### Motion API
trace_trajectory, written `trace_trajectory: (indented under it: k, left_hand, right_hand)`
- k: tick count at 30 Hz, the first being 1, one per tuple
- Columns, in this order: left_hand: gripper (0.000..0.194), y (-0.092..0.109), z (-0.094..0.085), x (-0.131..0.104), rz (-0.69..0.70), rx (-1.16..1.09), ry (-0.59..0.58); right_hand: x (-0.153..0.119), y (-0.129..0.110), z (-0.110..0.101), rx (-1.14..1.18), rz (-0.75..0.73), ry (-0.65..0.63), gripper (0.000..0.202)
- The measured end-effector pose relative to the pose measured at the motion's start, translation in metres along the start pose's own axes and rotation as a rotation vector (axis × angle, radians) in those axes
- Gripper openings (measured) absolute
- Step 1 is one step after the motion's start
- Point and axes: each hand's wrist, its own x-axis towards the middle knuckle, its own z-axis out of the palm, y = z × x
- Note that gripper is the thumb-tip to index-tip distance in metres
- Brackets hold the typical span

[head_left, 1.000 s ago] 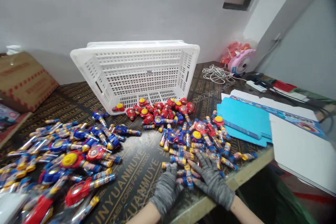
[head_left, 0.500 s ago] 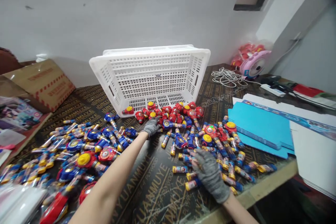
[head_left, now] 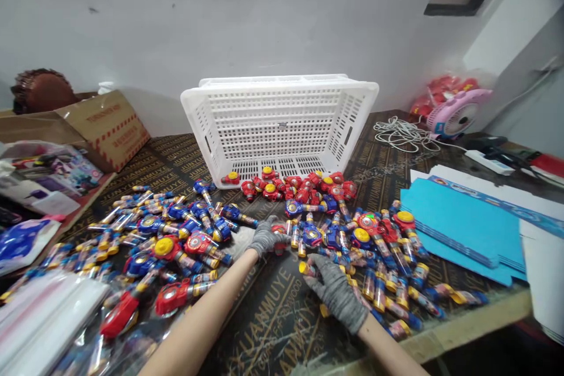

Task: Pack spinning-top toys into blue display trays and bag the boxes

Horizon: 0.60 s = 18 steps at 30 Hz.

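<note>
My left hand, in a grey knit glove, is closed around a small red toy piece just over the table. My gloved right hand pinches a short clear tube with a yellow cap between thumb and fingers; its far end is hidden by the hand. More red toy pieces with yellow discs lie at the mouth of the white crate. Around my right hand spread many tubes with yellow and blue ends. Blue toy pieces lie among them, some joined to tubes.
A white slatted crate lies on its side by the wall. Tubes and toy pieces cover the left. Blue card sheets lie right, with a pink fan and white cable behind. A cardboard box stands far left.
My left hand has drawn back from the red pile toward me, now with a red toy piece in it. My right hand has taken hold of a tube. The view has shifted left.
</note>
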Motion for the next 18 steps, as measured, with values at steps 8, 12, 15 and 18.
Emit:
trace_trajectory:
  k: [8,12,15,18]
  left_hand:
    - [0.041,-0.009,-0.009,-0.087,-0.074,-0.693,-0.092]
    - [0.039,-0.015,-0.005,-0.121,-0.201,-0.949,-0.039]
    - [0.045,-0.018,-0.006,-0.135,-0.228,-0.904,-0.019]
    - [0.048,-0.018,-0.011,-0.146,-0.242,-0.836,-0.062]
  right_hand:
    - [0.007,-0.019,0.009,-0.063,-0.220,0.151,0.035]
    - [0.009,-0.035,0.011,-0.180,-0.366,0.162,0.032]
    - [0.007,-0.049,0.006,-0.246,-0.521,0.168,0.030]
    - [0.002,-0.065,-0.004,-0.290,-0.620,0.107,0.030]
